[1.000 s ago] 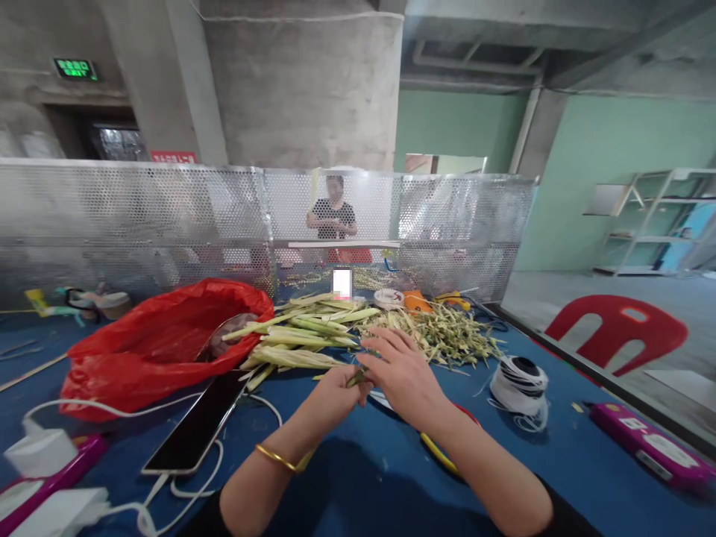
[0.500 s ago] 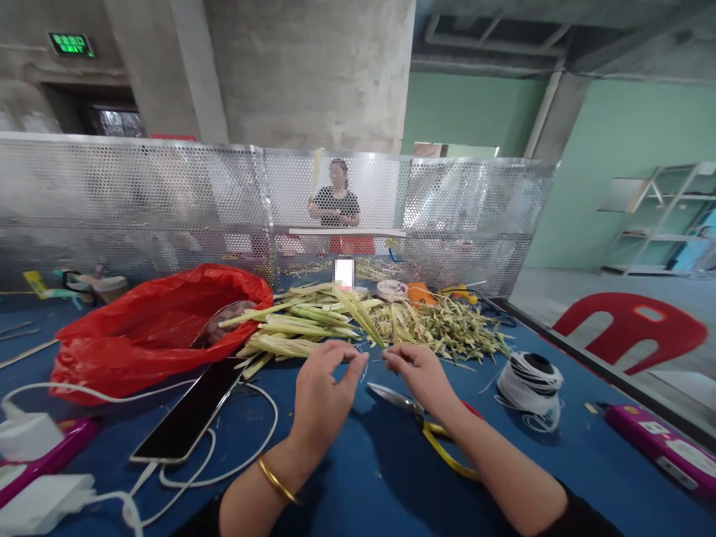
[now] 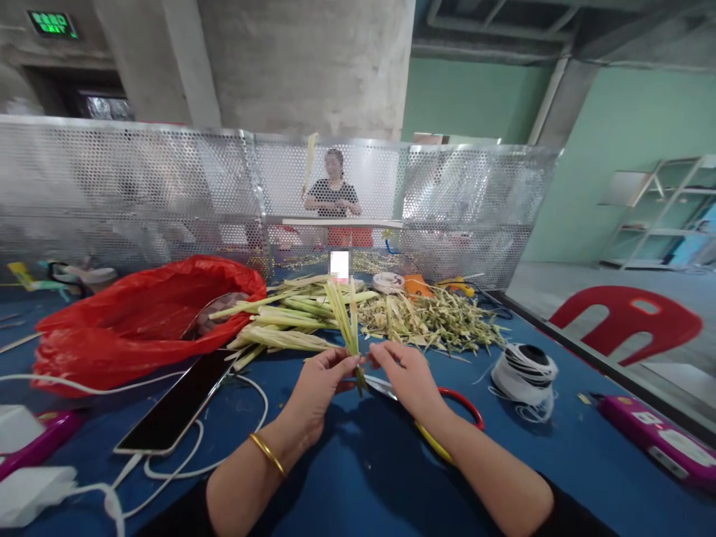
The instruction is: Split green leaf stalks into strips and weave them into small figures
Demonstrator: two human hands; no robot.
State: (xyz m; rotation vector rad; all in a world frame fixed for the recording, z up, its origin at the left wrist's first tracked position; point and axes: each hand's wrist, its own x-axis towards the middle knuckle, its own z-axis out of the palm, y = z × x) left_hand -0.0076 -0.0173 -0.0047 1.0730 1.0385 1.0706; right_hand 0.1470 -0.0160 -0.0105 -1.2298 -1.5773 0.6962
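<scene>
My left hand (image 3: 316, 388) and my right hand (image 3: 407, 377) meet over the blue table (image 3: 363, 477), each pinching the lower end of a few long green leaf strips (image 3: 345, 317) that stand upright and fan out above my fingers. A gold bangle circles my left wrist. Scissors (image 3: 441, 418) with red and yellow handles lie flat on the table just under my right hand. Behind my hands sits a bundle of pale green leaf stalks (image 3: 285, 321), with a heap of cut leaf scraps (image 3: 436, 321) to its right.
A red plastic bag (image 3: 128, 321) lies at the left, a charging phone (image 3: 173, 406) and white cables beside it. A spool of white string (image 3: 523, 369) and a pink case (image 3: 654, 440) are at the right. A perforated metal screen (image 3: 168, 194) backs the table; another person stands behind it.
My hands came together and raised the leaf strips upright; half a second ago they were apart with the strips slanting. The camera tilted slightly.
</scene>
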